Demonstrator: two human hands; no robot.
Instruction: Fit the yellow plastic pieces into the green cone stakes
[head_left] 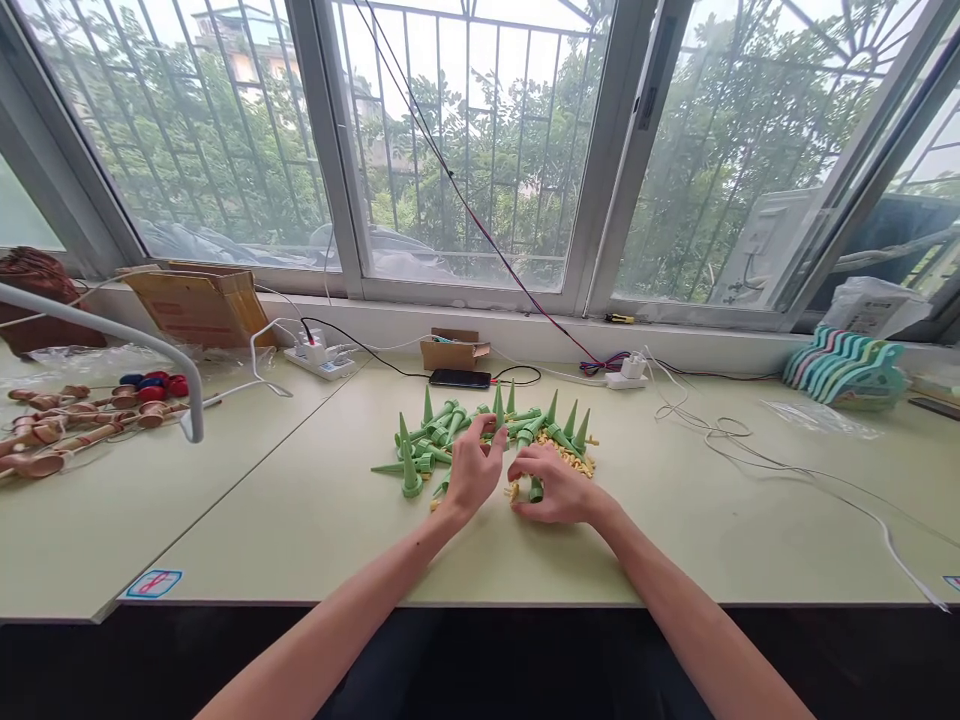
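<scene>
Several green plastic cone-shaped spikes (409, 465) with ridged collars lie and stand in a heap in front of me. My left hand (478, 468) reaches to the near middle of it, thumb and fingers closed round the base of an upright green spike (499, 408). Close beside it, my right hand (556, 487) is curled above the table with a short green plastic piece (535, 489) inside its fingers, the rest hidden by the hand. Small yellow pieces (513, 491) are at its fingertips. More small yellow pieces (576, 460) lie heaped behind that hand.
A phone (460, 378) and a small cardboard box (454, 350) sit behind the heap. Power strips (322, 360) and loose white cables (720, 430) run along the back. Wooden toys (67, 430) lie left, under a white metal arm (191, 385); turquoise hangers (844, 368) stand right.
</scene>
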